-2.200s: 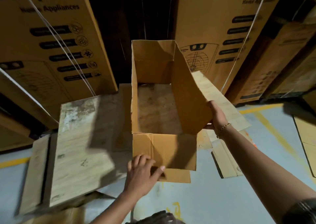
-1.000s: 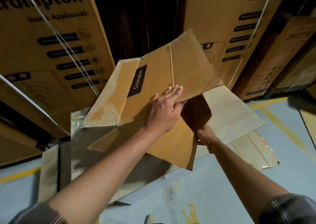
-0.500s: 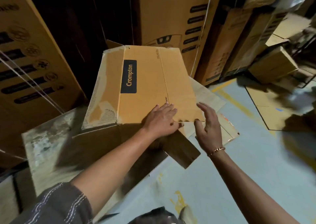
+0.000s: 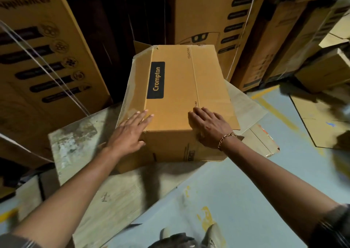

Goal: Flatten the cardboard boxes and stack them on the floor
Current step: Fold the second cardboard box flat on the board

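- The Crompton box [image 4: 180, 88] lies before us at 12 o'clock, on flattened cardboard sheets [image 4: 106, 191] spread over the floor [image 4: 236, 200].
- Our left hand [image 4: 128, 134] presses its 8 o'clock corner, fingers [image 4: 141, 117] straight and spread wide.
- Our right hand [image 4: 208, 128] rests flat at 5 o'clock, fingers slightly bent, gripping nothing.
- Tall printed cartons [image 4: 47, 58] stand from 9 to 2 o'clock.

The Crompton box [image 4: 181, 88] lies on a pile of flattened cardboard sheets [image 4: 113, 191] spread over the floor [image 4: 246, 200]. Behind it stand tall cartons, one to the left [image 4: 47, 58] and one to the right [image 4: 208, 10], with a gap between them. Farther right, a flat cardboard piece [image 4: 318, 122] lies on the floor, with smaller boxes [image 4: 325, 71] behind it.
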Motion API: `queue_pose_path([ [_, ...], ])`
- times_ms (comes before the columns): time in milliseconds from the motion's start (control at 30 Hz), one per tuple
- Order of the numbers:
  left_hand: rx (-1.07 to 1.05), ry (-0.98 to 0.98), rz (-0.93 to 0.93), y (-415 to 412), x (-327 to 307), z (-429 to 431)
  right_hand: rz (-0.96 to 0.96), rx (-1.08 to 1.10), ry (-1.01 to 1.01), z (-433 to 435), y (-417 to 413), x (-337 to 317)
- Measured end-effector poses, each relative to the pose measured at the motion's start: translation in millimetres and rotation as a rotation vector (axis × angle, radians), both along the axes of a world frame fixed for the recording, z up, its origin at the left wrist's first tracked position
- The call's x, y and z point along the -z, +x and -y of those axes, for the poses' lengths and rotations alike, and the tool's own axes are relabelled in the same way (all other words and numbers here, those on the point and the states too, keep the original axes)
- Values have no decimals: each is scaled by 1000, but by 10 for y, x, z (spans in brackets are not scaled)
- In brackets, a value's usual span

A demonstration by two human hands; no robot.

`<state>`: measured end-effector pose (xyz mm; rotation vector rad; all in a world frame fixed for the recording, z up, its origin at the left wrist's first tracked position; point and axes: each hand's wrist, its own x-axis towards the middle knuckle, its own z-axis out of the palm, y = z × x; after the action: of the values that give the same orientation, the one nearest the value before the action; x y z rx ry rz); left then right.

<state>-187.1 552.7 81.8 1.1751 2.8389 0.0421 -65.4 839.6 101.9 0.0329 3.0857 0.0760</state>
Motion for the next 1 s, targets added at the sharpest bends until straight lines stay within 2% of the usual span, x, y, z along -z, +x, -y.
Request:
queue_pose_path([
  [467, 73, 97, -270, 493, -27, 63, -61, -137, 73, -114, 516, -4],
  [567, 73, 113, -304, 715, -70, 33, -143, -196, 72, -163, 724, -30],
  [700, -53, 145, -297, 958, -188, -47, -278, -168, -3, -349, 897, -158],
  [867, -235, 106, -268, 1204, -338, 44, -243, -5, 35, -769, 1136, -282],
  [1000, -235, 152, -412, 1248, -713, 9, -327, -20, 109, -926, 1127, -751],
])
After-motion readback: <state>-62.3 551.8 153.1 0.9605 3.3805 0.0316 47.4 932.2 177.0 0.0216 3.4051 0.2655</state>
